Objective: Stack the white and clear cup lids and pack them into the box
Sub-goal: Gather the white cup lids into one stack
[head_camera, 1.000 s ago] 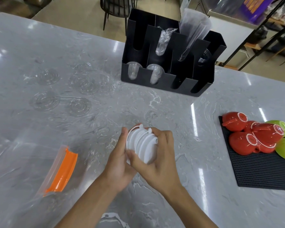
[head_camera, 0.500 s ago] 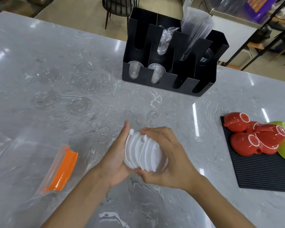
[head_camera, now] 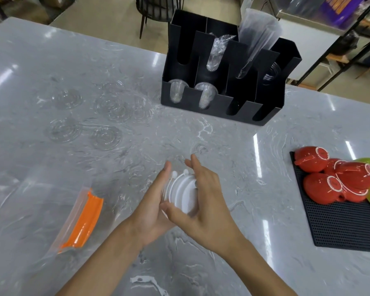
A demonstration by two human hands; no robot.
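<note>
The stack of white cup lids sits on edge between the person's two hands, just above the grey marble counter and near its front edge. The left hand presses its flat palm and straight fingers against one face of the stack. The right hand presses from the other side, fingers mostly straight and the thumb reaching under the lower rim. Neither hand curls round the stack; it is held squeezed between them.

The lids look like thin moulded plastic: very light, stiff enough at the rims to keep their shape, and smooth enough to slide on one another. Small sip tabs stick up unevenly along the top of the stack, so the lids are probably not yet fully nested or lined up. A loose stack like this would likely fan out or shed lids if gripped by one face alone, so the safer hold is pressure on both end faces, or fingers wrapped round the rims.

The clear cup lids lie flat and scattered on the counter well to the left, some overlapping. They are hard to see against the marble and are probably flimsier, best lifted by an edge. The black compartmented box stands at the far side, already holding clear cups.
</note>
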